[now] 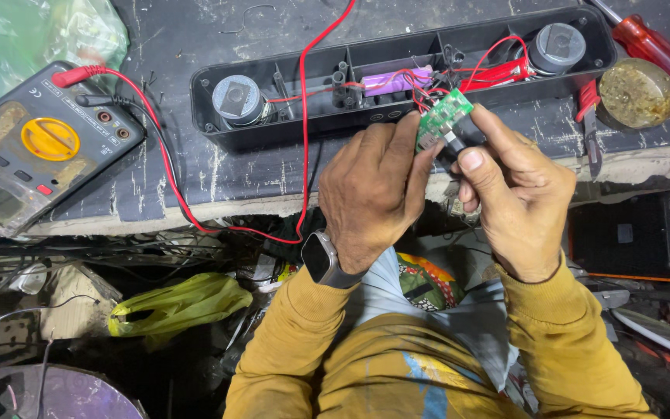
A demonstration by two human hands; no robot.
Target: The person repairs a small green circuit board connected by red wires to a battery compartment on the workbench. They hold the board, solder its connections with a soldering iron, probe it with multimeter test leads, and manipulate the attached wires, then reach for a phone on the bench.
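My left hand (374,190) pinches a small green circuit board (443,116) at its near edge. My right hand (517,194) holds a black plug or cable end (459,143) pressed against that board. Thin red and black wires run from the board into an opened long black speaker housing (288,128). Inside the housing sit two round grey speaker drivers (238,101) (556,46) and a purple cylindrical battery (397,80). Both hands hover just in front of the housing, over the bench's edge.
A grey multimeter with a yellow dial (36,147) lies at the left, its red lead (168,167) looping across the dark bench. A red-handled screwdriver (657,50) and a round tin of flux (637,93) sit at the right. Clutter and a yellow bag (172,306) lie below.
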